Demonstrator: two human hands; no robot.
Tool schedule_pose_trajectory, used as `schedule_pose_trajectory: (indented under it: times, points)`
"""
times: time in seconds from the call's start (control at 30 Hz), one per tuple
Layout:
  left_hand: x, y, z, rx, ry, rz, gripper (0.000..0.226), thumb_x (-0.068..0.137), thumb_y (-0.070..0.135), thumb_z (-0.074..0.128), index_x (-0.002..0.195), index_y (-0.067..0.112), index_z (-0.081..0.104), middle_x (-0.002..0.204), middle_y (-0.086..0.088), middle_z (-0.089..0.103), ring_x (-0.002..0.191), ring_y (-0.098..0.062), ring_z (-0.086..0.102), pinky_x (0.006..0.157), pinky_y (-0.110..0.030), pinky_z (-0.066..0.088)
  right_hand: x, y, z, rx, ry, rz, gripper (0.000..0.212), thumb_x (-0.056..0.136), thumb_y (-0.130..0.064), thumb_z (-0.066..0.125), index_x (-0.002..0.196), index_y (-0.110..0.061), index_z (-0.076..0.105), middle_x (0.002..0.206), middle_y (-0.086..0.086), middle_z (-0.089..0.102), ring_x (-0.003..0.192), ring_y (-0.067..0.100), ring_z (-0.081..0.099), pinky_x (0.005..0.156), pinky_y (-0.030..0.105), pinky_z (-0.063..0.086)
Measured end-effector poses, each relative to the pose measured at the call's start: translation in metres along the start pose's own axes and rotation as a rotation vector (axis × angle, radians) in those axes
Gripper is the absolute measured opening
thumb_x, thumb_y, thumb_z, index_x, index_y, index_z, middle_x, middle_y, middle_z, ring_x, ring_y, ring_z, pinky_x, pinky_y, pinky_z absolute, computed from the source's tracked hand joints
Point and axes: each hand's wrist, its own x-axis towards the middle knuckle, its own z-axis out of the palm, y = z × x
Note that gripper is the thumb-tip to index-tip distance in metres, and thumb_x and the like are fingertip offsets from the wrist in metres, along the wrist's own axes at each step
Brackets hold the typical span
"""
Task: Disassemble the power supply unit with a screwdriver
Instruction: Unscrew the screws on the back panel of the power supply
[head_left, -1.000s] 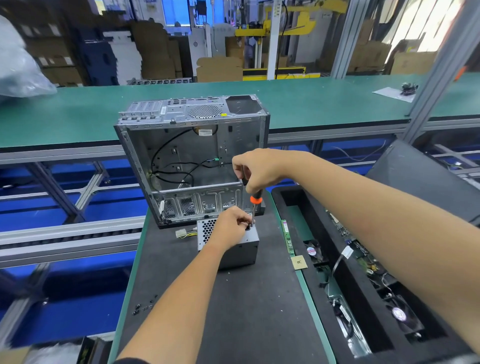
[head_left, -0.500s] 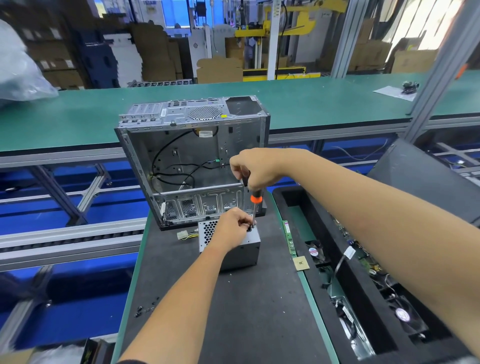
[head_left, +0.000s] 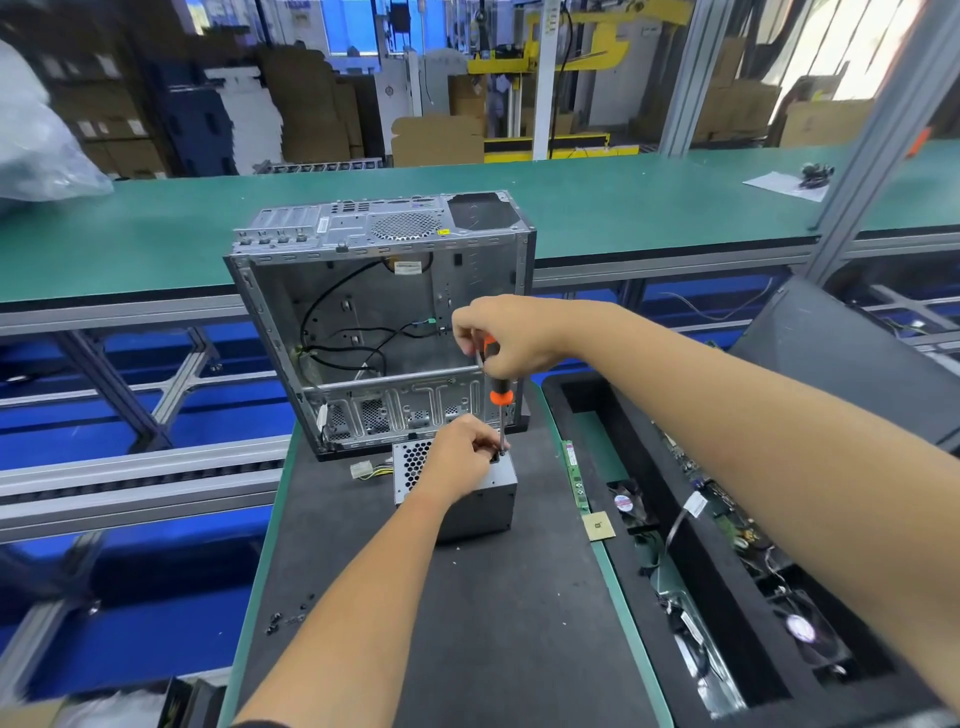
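A grey metal power supply unit with a honeycomb vent stands on the dark mat, just in front of an empty computer case. My left hand rests on top of the unit, fingers pinched near its back right corner. Above it, my right hand grips the black and orange handle of a screwdriver. The screwdriver stands upright with its tip down at that corner, beside my left fingers. A bundle of yellow wires with a white plug sticks out at the unit's left.
Loose screws lie on the mat at the near left. A memory stick and a small chip lie along the mat's right edge. A black foam tray with fans and boards is to the right. A green conveyor runs behind.
The view has shifted slightly. Both hands stay at the power supply's back right corner, and my right hand has shifted a little on the screwdriver handle.
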Motion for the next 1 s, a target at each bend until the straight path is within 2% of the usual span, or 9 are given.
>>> schedule_pose_trajectory:
  times: [0.13,0.23,0.3,0.37,0.53,0.63,0.7,0.9,1.0]
  points:
    - [0.000,0.000,0.001,-0.026,0.005,-0.016,0.037,0.082,-0.013,0.050,0.075,0.015,0.074,0.091,0.000,0.063,0.080,-0.012,0.065,0.074,-0.015,0.052,-0.002,-0.001,0.000,0.053,-0.008,0.026,0.025,0.076,-0.007,0.064,0.097,-0.011,0.051,0.096,0.006,0.051,0.077,0.023,0.053,0.062,0.036,0.047]
    - [-0.001,0.000,0.001,-0.025,0.005,-0.015,0.036,0.080,-0.013,0.050,0.076,0.014,0.074,0.090,0.001,0.062,0.079,-0.012,0.065,0.073,-0.014,0.051,0.001,-0.004,0.006,-0.153,0.035,0.103,0.017,0.095,-0.028,0.045,0.092,-0.011,0.043,0.084,0.008,0.051,0.077,0.034,0.060,0.066,0.044,0.050]
    - [-0.001,0.001,0.000,-0.011,0.005,-0.012,0.036,0.080,-0.013,0.050,0.078,0.013,0.075,0.088,0.002,0.062,0.079,-0.011,0.064,0.072,-0.013,0.051,0.004,-0.005,0.008,-0.231,0.046,0.121,0.013,0.100,-0.024,0.035,0.092,-0.014,0.039,0.080,0.008,0.049,0.073,0.032,0.055,0.059,0.039,0.043]
    - [-0.001,0.002,0.000,-0.009,0.004,-0.013,0.036,0.079,-0.013,0.049,0.078,0.012,0.075,0.087,0.004,0.061,0.079,-0.012,0.064,0.074,-0.018,0.052,0.004,-0.004,0.007,-0.133,0.026,0.089,0.003,0.092,-0.015,0.044,0.094,-0.015,0.042,0.086,0.007,0.052,0.074,0.026,0.050,0.061,0.037,0.040]
    - [-0.003,0.003,-0.001,-0.003,0.001,-0.004,0.034,0.080,-0.013,0.050,0.080,0.009,0.076,0.084,0.008,0.060,0.076,-0.008,0.063,0.071,-0.015,0.052,-0.003,-0.003,0.003,-0.027,0.001,0.054,0.022,0.076,-0.012,0.060,0.092,-0.013,0.045,0.092,0.009,0.053,0.072,0.023,0.046,0.062,0.037,0.041]
    - [-0.003,0.003,-0.001,-0.006,0.008,-0.005,0.034,0.080,-0.013,0.049,0.081,0.007,0.075,0.083,0.007,0.059,0.077,-0.010,0.063,0.073,-0.017,0.053,-0.001,0.000,0.006,-0.155,0.052,0.133,0.011,0.093,-0.023,0.043,0.095,-0.012,0.043,0.087,0.008,0.051,0.072,0.025,0.047,0.063,0.039,0.038]
    - [-0.002,0.003,-0.001,-0.014,0.007,-0.010,0.034,0.080,-0.014,0.049,0.082,0.007,0.075,0.085,0.005,0.059,0.079,-0.012,0.064,0.076,-0.022,0.054,0.002,0.002,0.007,-0.192,0.061,0.164,0.008,0.095,-0.015,0.035,0.096,-0.012,0.042,0.081,0.008,0.049,0.069,0.024,0.045,0.059,0.037,0.034]
    - [-0.001,0.002,0.000,-0.010,0.003,-0.016,0.031,0.083,-0.011,0.051,0.079,0.010,0.074,0.086,0.004,0.061,0.079,-0.013,0.065,0.075,-0.021,0.053,-0.005,0.001,0.000,-0.014,0.001,0.035,0.026,0.077,-0.003,0.059,0.100,-0.012,0.049,0.099,0.007,0.052,0.078,0.022,0.048,0.071,0.041,0.047]
    - [-0.001,0.000,0.000,-0.019,0.003,-0.018,0.032,0.081,-0.012,0.048,0.080,0.007,0.074,0.087,0.003,0.061,0.079,-0.012,0.064,0.076,-0.022,0.054,-0.007,0.001,0.002,0.028,0.012,0.022,0.025,0.079,-0.016,0.068,0.096,-0.013,0.050,0.098,0.007,0.054,0.077,0.021,0.048,0.069,0.038,0.045]
